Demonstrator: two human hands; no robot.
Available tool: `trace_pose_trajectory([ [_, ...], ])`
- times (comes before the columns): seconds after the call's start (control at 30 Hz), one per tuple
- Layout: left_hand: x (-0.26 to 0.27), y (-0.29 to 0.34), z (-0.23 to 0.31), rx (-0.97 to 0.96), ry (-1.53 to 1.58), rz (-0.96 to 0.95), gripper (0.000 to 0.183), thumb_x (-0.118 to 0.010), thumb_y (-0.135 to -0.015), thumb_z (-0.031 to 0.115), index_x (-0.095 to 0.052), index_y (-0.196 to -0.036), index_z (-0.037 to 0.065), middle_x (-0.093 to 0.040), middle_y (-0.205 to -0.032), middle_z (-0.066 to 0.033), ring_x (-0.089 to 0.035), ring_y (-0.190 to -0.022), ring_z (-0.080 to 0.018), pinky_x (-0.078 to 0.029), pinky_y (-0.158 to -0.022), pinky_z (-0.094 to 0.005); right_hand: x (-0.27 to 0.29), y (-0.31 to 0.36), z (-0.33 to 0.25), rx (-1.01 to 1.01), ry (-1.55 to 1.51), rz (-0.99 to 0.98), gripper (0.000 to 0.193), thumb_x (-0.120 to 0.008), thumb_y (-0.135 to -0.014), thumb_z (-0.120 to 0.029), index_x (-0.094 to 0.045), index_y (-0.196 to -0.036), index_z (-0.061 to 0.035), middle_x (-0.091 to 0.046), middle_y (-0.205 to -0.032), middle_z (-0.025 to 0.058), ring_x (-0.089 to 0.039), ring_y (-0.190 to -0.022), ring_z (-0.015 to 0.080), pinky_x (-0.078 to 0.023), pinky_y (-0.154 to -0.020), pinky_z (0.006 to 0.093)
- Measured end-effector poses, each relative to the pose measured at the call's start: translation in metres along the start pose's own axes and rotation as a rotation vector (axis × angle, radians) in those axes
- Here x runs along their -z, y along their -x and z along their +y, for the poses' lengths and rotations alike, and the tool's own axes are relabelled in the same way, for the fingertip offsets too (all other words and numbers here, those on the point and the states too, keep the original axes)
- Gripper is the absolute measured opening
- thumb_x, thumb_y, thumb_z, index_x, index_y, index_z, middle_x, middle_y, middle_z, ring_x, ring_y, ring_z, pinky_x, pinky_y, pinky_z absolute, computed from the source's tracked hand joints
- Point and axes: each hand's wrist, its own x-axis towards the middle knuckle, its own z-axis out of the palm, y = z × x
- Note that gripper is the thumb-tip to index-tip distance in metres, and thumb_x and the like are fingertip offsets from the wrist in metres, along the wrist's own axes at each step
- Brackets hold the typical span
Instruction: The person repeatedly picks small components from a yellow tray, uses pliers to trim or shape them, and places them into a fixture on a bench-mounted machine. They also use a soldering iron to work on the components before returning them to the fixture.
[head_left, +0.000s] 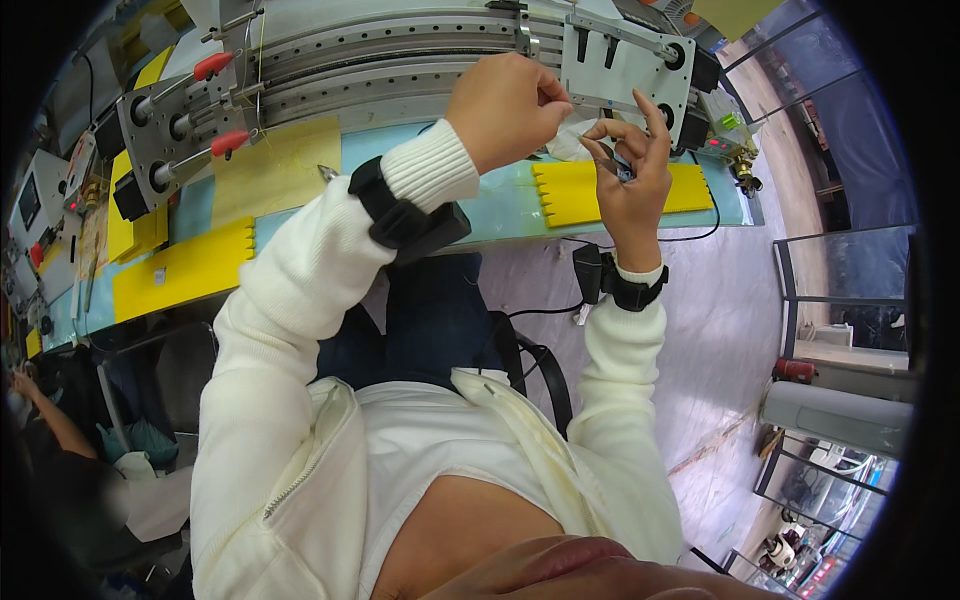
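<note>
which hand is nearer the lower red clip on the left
Left. The left hand is right of the lower red clip, apart from it; the right hand is farther right.

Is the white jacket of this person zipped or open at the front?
Open: the white jacket's zip edges stand apart, and the white shirt shows between them.
</note>
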Motion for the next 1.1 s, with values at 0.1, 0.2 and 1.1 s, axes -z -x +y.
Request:
trace_pose_trajectory([
  [0.1, 0.011, 0.021, 0.003, 0.11, 0.197, -0.083, 0.025, -0.076, -0.086, 0.019, -0.076, -0.097, -0.003, -0.076, -0.083, -0.0113, -0.074, -0.075, -0.0159, -0.059, -0.07, -0.0266, -0.006, -0.001, -0.016, 0.044, 0.023, -0.063, 0.079, -0.068, -0.074, 0.016, -0.04, -0.144, -0.0076, -0.071, -0.093, 0.0062, -0.065, -0.068, 0.0102, -0.048, -0.06, 0.0189],
  [0.2, 0.026, 0.033, 0.006, 0.208, 0.381, -0.083, 0.022, -0.076, -0.088, 0.019, -0.076, -0.097, -0.002, -0.076, -0.083, -0.0101, -0.073, -0.074, -0.0143, -0.059, -0.07, -0.0254, -0.013, -0.005, -0.031, 0.086, -0.01, -0.083, 0.084, -0.065, -0.069, 0.02, -0.041, -0.144, -0.0081, -0.071, -0.094, 0.0055, -0.064, -0.065, 0.0101, -0.047, -0.057, 0.0191],
  [1.1, 0.103, 0.17, -0.009, -0.113, -0.232, 0.397, 0.006, -0.069, -0.088, 0.002, -0.069, -0.094, 0.0, -0.069, -0.08, -0.0102, -0.068, -0.068, -0.0212, -0.05, -0.057, -0.029, -0.093, -0.027, -0.14, -0.333, -0.604, -0.443, 0.063, -0.08, -0.079, 0.004, -0.048, -0.134, -0.0005, -0.07, -0.077, 0.0033, -0.048, -0.059, 0.0004, -0.033, -0.055, 0.0154],
])
